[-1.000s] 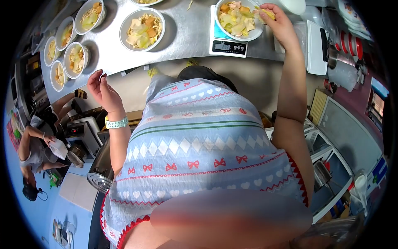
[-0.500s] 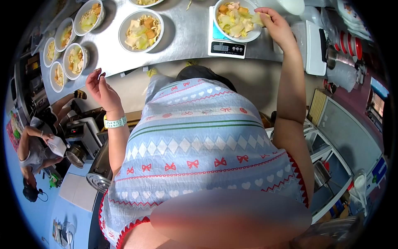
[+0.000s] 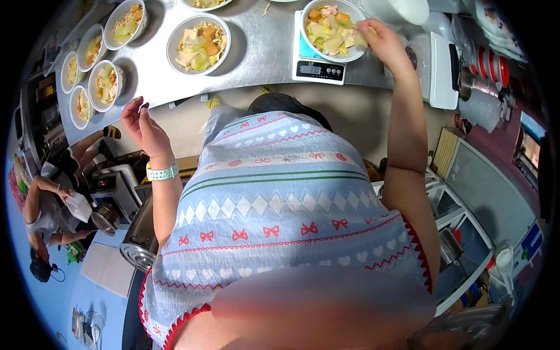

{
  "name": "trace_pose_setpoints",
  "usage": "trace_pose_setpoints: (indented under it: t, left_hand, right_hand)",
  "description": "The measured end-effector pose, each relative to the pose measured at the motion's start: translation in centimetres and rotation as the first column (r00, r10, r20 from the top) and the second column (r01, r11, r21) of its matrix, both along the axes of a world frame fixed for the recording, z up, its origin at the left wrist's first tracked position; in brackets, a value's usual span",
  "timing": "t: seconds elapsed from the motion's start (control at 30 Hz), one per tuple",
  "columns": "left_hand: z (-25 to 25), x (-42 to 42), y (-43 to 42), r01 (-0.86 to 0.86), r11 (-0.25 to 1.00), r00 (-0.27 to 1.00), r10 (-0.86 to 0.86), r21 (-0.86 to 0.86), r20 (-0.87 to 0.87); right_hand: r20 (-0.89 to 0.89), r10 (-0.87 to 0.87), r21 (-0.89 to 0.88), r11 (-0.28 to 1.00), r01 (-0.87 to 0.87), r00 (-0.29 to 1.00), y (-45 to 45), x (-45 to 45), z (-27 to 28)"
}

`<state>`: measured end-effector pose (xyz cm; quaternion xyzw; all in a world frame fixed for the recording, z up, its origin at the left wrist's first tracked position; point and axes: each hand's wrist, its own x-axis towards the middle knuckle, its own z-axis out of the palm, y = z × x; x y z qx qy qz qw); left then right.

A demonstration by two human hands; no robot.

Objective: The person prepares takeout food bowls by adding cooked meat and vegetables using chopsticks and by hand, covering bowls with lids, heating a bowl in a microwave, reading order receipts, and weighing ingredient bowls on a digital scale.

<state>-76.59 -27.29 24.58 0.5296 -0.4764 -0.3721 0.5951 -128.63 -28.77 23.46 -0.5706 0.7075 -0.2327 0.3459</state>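
Note:
My right hand [image 3: 384, 44] is at the right rim of a white bowl [image 3: 304, 36], its fingers pinched on a pale piece of cabbage [image 3: 371, 38]. Cabbage, orange-brown cubes and pink pieces fill that bowl. It stands on a white digital scale [image 3: 318, 78] with a lit display, whose digits I cannot read surely. My left hand [image 3: 143, 129] hovers by the front edge of the steel table, fingers loosely curled and apart, holding nothing. Nearest to it is a filled white bowl [image 3: 121, 79].
Several more filled bowls [image 3: 126, 24] cluster at the table's left, and another bowl [image 3: 198, 44] stands mid-table. White containers [image 3: 402, 10] and a white box [image 3: 440, 70] sit right of the scale. Another person [image 3: 52, 201] holds a white jug [image 3: 79, 205] over a pot at far left.
My right hand has moved slightly down and left, bringing the cabbage piece lower against the bowl's rim. My left hand stays put. The other person's jug has tilted a little.

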Motion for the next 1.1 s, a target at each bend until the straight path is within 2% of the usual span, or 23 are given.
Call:
trace_pose_setpoints:
  t: [0.03, 0.1, 0.2, 0.33, 0.4, 0.53, 0.6, 0.63, 0.67, 0.7, 0.83, 0.9, 1.03, 1.1]
  left_hand:
    - [-0.1, 0.0, 0.0, 0.002, 1.0, 1.0, -0.002, 0.0, 0.001]
    - [-0.1, 0.0, 0.0, 0.0, 1.0, 1.0, 0.0, 0.001, -0.003]
    - [-0.1, 0.1, 0.1, -0.001, 1.0, 1.0, 0.001, 0.002, -0.01]
    - [-0.1, 0.3, 0.3, 0.003, 1.0, 1.0, -0.003, -0.001, -0.019]
    - [-0.1, 0.4, 0.3, 0.004, 1.0, 1.0, -0.004, -0.009, -0.029]
    - [0.0, 0.4, 0.5, 0.003, 1.0, 0.999, -0.004, -0.014, -0.045]
    - [-0.1, 0.5, 0.5, 0.005, 1.0, 0.999, -0.005, -0.015, -0.046]
    - [-0.1, 0.5, 0.5, 0.009, 1.0, 0.999, -0.009, -0.014, -0.047]
    - [-0.1, 0.5, 0.5, 0.009, 1.0, 0.999, -0.009, -0.014, -0.047]
    - [-0.1, 0.4, 0.5, 0.009, 1.0, 0.999, -0.01, -0.017, -0.047]
    - [-0.2, 0.5, 0.7, 0.008, 1.0, 0.999, -0.009, -0.01, -0.034]
    - [-0.1, 0.5, 0.8, 0.003, 1.0, 0.999, -0.003, -0.005, -0.032]
    - [-0.2, 0.6, 0.9, 0.006, 1.0, 0.999, -0.007, -0.023, -0.037]
    - [-0.1, 0.5, 1.0, 0.009, 1.0, 0.999, -0.01, -0.02, -0.035]
  right_hand:
    - [0.0, 0.001, 0.0, 1.0, -0.001, 1.0, 0.0, -0.3, 0.0]
    - [0.274, -0.061, 0.173, 0.985, 0.014, 0.96, 0.0, -0.5, 0.3]
    - [0.198, 0.021, 0.115, 0.992, -0.045, 0.98, 0.2, 0.0, 0.9]
    - [0.201, 0.081, 0.095, 0.99, -0.102, 0.976, 0.6, 0.9, 2.4]
    - [0.242, 0.047, 0.143, 0.986, -0.084, 0.969, 0.6, 1.0, 2.6]
    - [0.204, 0.013, 0.131, 0.991, -0.041, 0.979, 0.7, 0.9, 2.6]
    - [0.076, 0.008, 0.263, 0.964, -0.028, 0.997, 0.6, 0.8, 3.2]
    - [0.076, 0.009, 0.262, 0.965, -0.028, 0.997, 0.5, 0.9, 3.0]
    - [-0.017, 0.071, 0.042, 0.997, -0.07, 0.997, 0.4, 1.2, 2.6]
    - [-0.121, 0.11, -0.176, 0.976, -0.131, 0.986, 0.4, 1.4, 2.4]
    - [-0.139, 0.154, -0.247, 0.951, -0.185, 0.978, 0.2, 2.0, 2.4]
    - [-0.209, 0.165, -0.189, 0.96, -0.206, 0.964, 0.3, 1.7, 2.0]
    - [-0.164, 0.134, -0.186, 0.969, -0.164, 0.977, 0.7, 1.3, 1.5]
    - [0.122, 0.028, -0.208, 0.978, -0.002, 0.992, 0.9, 1.4, 1.6]
